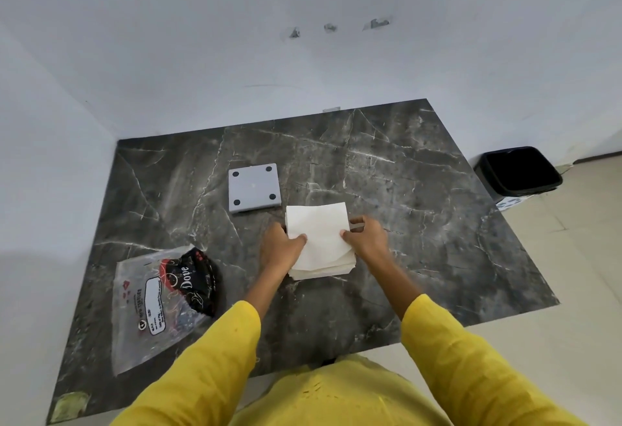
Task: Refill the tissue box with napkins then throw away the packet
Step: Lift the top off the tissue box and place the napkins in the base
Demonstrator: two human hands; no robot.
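We hold the napkins [319,240] clamped between left hand [281,247] and right hand [365,240], refill step; next, seat them in the box, hidden beneath.

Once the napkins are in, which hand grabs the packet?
Left, probably. The packet lies on the table's left side, near the left hand; the right hand is across the napkins. Both hands hold the stack now. The bin, however, stands far right.
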